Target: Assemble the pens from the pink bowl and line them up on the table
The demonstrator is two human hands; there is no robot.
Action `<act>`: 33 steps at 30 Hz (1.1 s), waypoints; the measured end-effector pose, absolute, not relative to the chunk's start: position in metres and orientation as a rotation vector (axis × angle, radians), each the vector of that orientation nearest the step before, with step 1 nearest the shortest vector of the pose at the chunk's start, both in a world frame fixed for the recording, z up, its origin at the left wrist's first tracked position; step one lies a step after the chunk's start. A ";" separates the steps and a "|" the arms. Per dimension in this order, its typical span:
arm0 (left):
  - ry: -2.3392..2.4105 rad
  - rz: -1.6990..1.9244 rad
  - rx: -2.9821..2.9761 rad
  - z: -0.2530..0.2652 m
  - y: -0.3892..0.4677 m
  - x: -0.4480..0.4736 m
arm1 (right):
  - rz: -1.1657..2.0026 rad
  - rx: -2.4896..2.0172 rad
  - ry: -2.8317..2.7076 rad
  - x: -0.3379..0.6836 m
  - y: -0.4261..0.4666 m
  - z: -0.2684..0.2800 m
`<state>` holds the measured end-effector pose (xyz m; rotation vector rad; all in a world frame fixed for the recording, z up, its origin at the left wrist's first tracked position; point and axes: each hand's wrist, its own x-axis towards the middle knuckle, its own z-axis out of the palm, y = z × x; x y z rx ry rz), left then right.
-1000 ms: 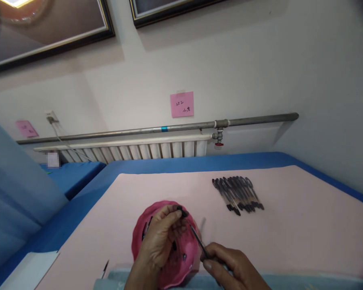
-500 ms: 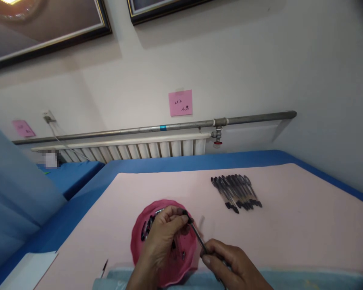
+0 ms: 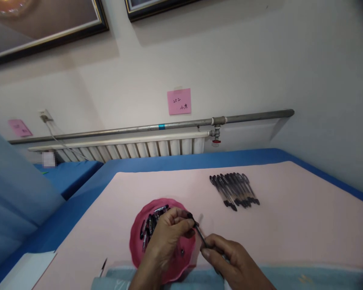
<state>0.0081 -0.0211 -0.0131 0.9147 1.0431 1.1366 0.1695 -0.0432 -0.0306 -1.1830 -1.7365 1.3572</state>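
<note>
Between my two hands is a pen (image 3: 201, 235) with a dark end. My left hand (image 3: 173, 231) pinches that dark end, above the right part of a pink scalloped bowl (image 3: 133, 247). Lower on the barrel, my right hand (image 3: 225, 254) is closed round the pen; its far end is hidden by the fingers. Inside the bowl lie several short dark and clear pieces (image 3: 150, 223) that look like pen caps. A row of several black pens (image 3: 234, 191) lies side by side on the pink sheet, beyond my right hand.
A pink sheet (image 3: 305, 213) covers the blue table (image 3: 199, 158). Near its front left are a thin pen-like piece (image 3: 103, 266), a white paper (image 3: 27, 268) and a light blue cloth (image 3: 290, 278). Behind the table run a radiator (image 3: 154, 148) and a pipe (image 3: 251, 118).
My left hand has shifted slightly right with the pen's dark end, and the hands look a little closer together. Both still grip the pen. The view has moved slightly.
</note>
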 end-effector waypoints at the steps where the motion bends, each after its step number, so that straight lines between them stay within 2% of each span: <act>1: 1.032 1.132 0.916 -0.014 -0.021 0.009 | 1.391 -1.167 -1.711 0.170 -0.043 -0.031; 18: 0.813 1.203 0.697 -0.022 -0.018 0.013 | 1.648 -1.059 -1.479 0.167 -0.041 -0.030; 33: 0.785 1.128 0.721 -0.020 -0.026 0.026 | 1.696 -1.000 -1.450 0.169 -0.043 -0.035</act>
